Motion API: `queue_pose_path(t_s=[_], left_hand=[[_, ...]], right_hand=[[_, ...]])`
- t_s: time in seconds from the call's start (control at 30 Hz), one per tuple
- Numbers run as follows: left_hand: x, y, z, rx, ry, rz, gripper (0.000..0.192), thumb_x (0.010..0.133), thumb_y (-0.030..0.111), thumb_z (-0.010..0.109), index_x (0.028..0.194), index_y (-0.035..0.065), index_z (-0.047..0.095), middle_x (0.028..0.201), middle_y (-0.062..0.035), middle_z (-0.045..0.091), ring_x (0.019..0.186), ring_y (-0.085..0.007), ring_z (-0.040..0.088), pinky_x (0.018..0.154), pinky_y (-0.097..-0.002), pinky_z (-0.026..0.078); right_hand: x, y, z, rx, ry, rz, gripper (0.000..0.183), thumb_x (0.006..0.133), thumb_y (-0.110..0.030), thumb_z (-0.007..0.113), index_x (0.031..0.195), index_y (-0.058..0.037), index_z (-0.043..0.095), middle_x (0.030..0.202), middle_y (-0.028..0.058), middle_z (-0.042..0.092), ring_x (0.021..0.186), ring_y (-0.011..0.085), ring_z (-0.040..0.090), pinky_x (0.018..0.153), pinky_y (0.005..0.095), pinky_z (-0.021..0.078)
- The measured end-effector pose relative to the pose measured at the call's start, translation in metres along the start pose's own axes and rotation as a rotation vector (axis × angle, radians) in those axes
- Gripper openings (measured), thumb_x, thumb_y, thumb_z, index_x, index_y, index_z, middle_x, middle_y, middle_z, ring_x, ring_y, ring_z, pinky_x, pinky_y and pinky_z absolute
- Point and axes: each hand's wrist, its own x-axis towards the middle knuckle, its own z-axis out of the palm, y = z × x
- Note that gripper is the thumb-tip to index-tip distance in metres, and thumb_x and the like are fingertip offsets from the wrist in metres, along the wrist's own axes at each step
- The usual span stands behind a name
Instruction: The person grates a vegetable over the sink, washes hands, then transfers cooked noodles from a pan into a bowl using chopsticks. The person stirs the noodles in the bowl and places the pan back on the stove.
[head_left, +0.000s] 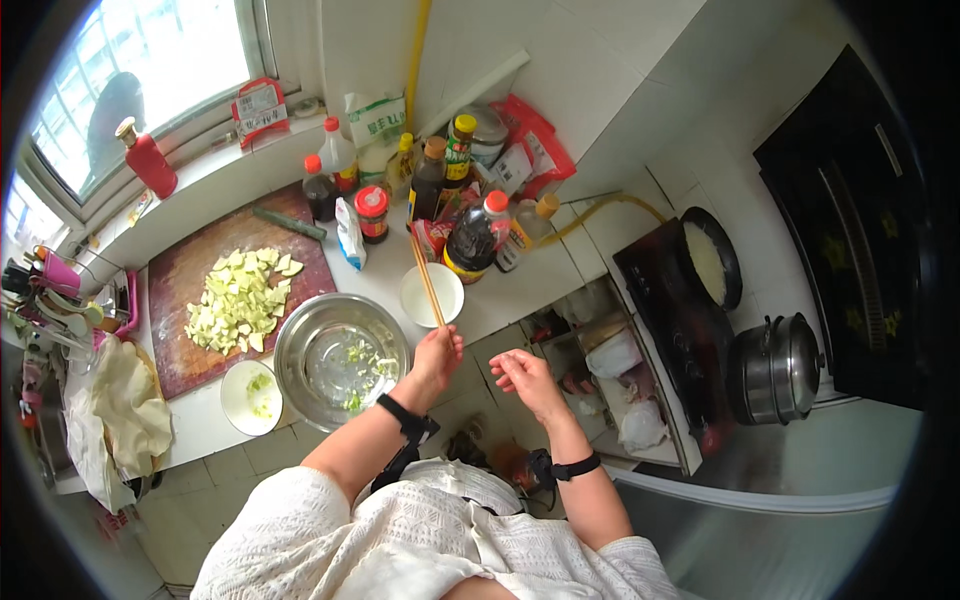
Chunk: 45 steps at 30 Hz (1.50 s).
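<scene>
My left hand (437, 358) is closed around the near end of a pair of wooden chopsticks (426, 281). They slant over a small white bowl (451, 294), and their far ends reach a red packet. My right hand (527, 381) hangs in the air to the right, fingers loosely curled and apart, with nothing in it. Left of the small bowl stands a wide stainless steel basin (289, 341) with chopped scallion bits (364, 367) in the bottom. Another white bowl (234, 409) beside it holds some green bits.
A wooden cutting board (172, 300) carries a heap of pale green diced vegetable (240, 300). Sauce bottles (471, 238) crowd the counter's back. On the right, a black gas stove (660, 300) bears a frying pan (733, 262) and a steel pot (772, 375). Below it a drawer (667, 427) sticks out.
</scene>
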Motion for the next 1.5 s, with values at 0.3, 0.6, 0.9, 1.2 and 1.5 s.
queue_pose_path(t_s=[0.3,0.6,0.9,1.2,1.5], left_hand=[[-0.114,0.006,0.078,0.725,-0.351,0.342,0.023,0.098,0.022,0.052,0.090,0.0023,0.059,0.070,-0.0021,0.058,0.062,-0.0089,0.053,0.058,-0.0224,0.044],[-0.071,-0.081,0.228,0.912,-0.828,0.092,0.040,0.101,0.036,0.042,0.086,0.0028,0.059,0.076,-0.0046,0.059,0.068,-0.0120,0.053,0.062,-0.0276,0.043],[0.029,-0.250,0.381,0.588,-0.613,-0.615,0.048,0.097,0.046,0.046,0.117,0.0030,0.053,0.113,-0.0139,0.061,0.107,-0.0250,0.056,0.099,-0.0386,0.042],[0.054,-0.337,0.458,0.196,-0.642,-0.691,0.023,0.092,0.031,0.061,0.090,0.0105,0.051,0.077,-0.0028,0.053,0.067,-0.0155,0.053,0.062,-0.0321,0.047],[0.076,-0.245,0.421,0.433,-0.740,-0.676,0.031,0.093,0.013,0.057,0.070,0.0165,0.038,0.057,0.0084,0.028,0.046,-0.0037,0.027,0.041,-0.0218,0.025]], right_hand=[[-0.017,-0.048,-0.034,-0.692,0.079,-1.073,0.050,0.081,-0.005,0.056,0.130,-0.0139,0.053,0.130,0.0080,0.051,0.095,0.0237,0.060,0.086,0.0324,0.0508],[-0.066,-0.016,-0.194,-0.824,0.557,-0.929,0.029,0.076,-0.009,0.063,0.105,-0.0057,0.061,0.100,0.0071,0.056,0.092,0.0256,0.055,0.084,0.0376,0.0484],[-0.169,0.029,-0.298,-0.496,1.176,-0.759,0.016,0.083,-0.004,0.060,0.098,-0.0005,0.062,0.092,0.0154,0.059,0.085,0.0317,0.058,0.075,0.0375,0.0470],[-0.196,0.052,-0.304,-0.343,1.285,-0.563,0.024,0.088,-0.008,0.051,0.108,0.0009,0.061,0.103,0.0161,0.057,0.086,0.0263,0.060,0.080,0.0354,0.0481],[-0.185,0.070,-0.328,-0.244,1.368,-0.524,0.036,0.102,-0.027,0.033,0.099,0.0001,0.057,0.107,0.0138,0.045,0.091,0.0223,0.052,0.084,0.0369,0.0497]])
